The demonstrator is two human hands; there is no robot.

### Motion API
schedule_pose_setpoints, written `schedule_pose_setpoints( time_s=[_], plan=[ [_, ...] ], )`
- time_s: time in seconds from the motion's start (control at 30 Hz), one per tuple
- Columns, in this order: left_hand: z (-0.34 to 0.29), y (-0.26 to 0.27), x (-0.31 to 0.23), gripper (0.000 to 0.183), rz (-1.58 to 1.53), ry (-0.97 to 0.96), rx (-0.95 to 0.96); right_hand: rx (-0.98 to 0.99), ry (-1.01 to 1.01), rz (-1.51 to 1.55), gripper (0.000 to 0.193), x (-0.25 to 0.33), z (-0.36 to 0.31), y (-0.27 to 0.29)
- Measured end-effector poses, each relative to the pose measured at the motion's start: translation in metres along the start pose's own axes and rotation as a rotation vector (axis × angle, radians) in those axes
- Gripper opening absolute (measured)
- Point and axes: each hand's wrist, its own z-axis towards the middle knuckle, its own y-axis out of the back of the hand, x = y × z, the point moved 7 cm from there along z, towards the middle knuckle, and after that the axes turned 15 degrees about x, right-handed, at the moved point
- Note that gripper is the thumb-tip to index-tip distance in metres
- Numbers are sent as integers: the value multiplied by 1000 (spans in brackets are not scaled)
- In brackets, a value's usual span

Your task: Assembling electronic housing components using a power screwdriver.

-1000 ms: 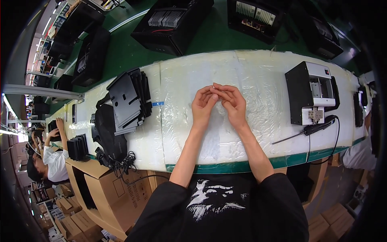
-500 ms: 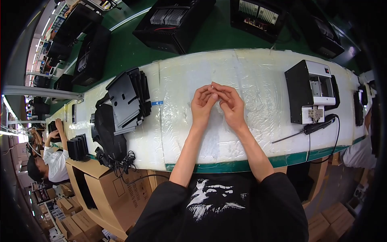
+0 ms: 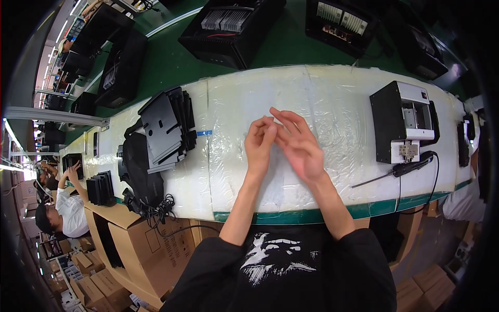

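Both my hands are close together above the middle of the plastic-covered bench (image 3: 234, 171). My left hand (image 3: 258, 145) has its fingers curled and the thumb against them. Whether a small thing is pinched there is hidden. My right hand (image 3: 304, 151) is open, its fingers stretched and turned partly palm up. Its fingertips are beside the left thumb and fingers, and nothing shows in it. On the right stands a black and silver boxy machine (image 3: 387, 122). In front of it lies a corded electric screwdriver (image 3: 408, 167) with a long bit.
Black metal plates (image 3: 161, 130) are stacked on the left, beside a dark bag (image 3: 143, 171) and coiled cables (image 3: 162, 208). Large black housings (image 3: 228, 44) stand on the green conveyor (image 3: 166, 60) beyond. A co-worker (image 3: 73, 210) works at far left. Cardboard boxes (image 3: 150, 255) stand below the bench.
My right hand has opened and turned, its fingers straightening and coming partly away from the left hand. My left hand stays curled in nearly the same place.
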Motion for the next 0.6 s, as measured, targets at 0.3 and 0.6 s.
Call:
schedule_pose_setpoints(
  time_s=[0.3,0.6],
  plan=[
    [-42,-64,-130,33,23,-152,130,123,28,533,82,60,-21,-120],
    [-57,-77,-139,31,16,-82,172,253,164,422,72,60,-39,-135]
  ],
)
